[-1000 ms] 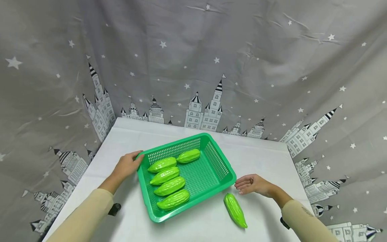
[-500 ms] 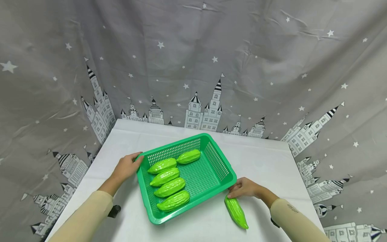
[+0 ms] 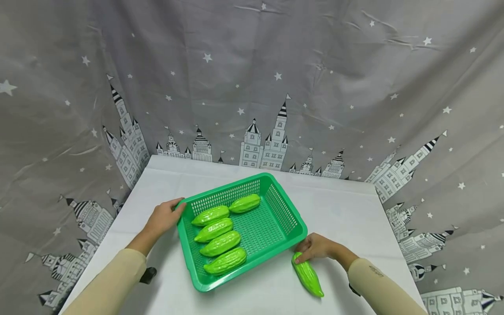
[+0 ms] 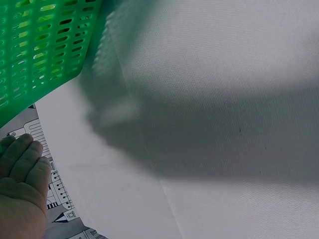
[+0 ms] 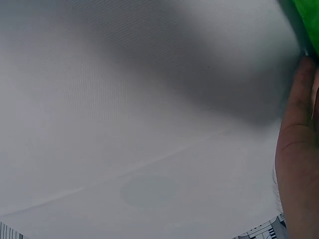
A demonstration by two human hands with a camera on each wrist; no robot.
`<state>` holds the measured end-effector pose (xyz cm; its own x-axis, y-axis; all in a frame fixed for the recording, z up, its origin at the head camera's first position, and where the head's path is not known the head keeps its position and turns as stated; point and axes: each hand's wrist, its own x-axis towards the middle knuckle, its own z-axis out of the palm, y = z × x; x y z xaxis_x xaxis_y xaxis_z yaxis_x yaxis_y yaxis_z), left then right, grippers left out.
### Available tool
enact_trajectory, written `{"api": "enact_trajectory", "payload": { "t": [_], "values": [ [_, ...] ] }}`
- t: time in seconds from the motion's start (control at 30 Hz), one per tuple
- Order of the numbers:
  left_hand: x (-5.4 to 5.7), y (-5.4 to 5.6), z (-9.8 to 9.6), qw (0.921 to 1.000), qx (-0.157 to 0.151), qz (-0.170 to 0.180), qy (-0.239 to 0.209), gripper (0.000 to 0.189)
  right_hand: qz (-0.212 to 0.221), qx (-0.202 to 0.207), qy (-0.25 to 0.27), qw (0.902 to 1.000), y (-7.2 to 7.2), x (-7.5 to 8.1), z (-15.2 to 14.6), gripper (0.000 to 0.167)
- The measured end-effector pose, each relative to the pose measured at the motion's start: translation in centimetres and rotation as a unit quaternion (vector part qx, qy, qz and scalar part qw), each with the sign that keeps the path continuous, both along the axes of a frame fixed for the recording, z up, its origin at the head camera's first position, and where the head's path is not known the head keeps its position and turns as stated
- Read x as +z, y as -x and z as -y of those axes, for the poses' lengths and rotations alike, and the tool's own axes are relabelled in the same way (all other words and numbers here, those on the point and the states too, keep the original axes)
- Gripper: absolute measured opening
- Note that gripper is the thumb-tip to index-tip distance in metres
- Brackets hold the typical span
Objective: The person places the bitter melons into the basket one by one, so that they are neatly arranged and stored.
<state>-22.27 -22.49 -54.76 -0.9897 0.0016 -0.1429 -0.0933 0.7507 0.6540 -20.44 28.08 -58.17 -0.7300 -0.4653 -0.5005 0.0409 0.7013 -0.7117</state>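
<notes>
My left hand [image 3: 165, 217] rests at the left corner of a green plastic basket [image 3: 263, 267], touching its rim. In the left wrist view, several of its fingers [image 4: 26, 162] extend fairly straight beside the basket's slotted wall [image 4: 47, 50]. Just off the basket's near right corner, my right hand [image 3: 317, 246] pinches the upper end of a bright green bitter melon [image 3: 309, 276] lying on the table. Its fingertips beneath are partly hidden. The right wrist view catches only that hand's edge [image 5: 298, 144] and a bit of green. Several similar bitter melons [image 3: 220, 243] lie inside the basket.
A white cloth covers the table [image 3: 338, 205]. Behind and at both sides hangs a grey curtain [image 3: 252, 78] printed with castles and stars. Most melons sit in the basket's left half; one [image 3: 245, 203] lies against the far wall.
My right hand has moved left and down onto the loose bitter melon and now pinches its upper end. The left hand and the basket have stayed put.
</notes>
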Motion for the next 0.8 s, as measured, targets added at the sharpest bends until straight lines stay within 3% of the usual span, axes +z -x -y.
{"api": "enact_trajectory", "payload": {
  "t": [0.17,0.33,0.57,0.8],
  "values": [
    [-0.1,0.0,0.0,1.0000,-0.002,-0.005,0.001,0.060,0.008,-0.021,-0.007,0.9997,-0.2,-0.2,-0.6,0.037],
    [0.0,0.0,-0.1,1.0000,-0.003,-0.008,0.003,0.061,0.044,-0.065,0.040,0.9961,-0.3,-0.1,-1.6,0.040],
    [0.2,0.0,-0.1,1.0000,-0.004,-0.006,0.004,0.060,0.085,-0.111,0.123,0.9825,-0.2,0.2,-4.2,0.040],
    [0.1,0.0,-0.1,1.0000,-0.004,-0.006,0.006,0.060,0.103,-0.145,0.157,0.9715,-0.5,0.4,-7.7,0.034]
  ]
}}
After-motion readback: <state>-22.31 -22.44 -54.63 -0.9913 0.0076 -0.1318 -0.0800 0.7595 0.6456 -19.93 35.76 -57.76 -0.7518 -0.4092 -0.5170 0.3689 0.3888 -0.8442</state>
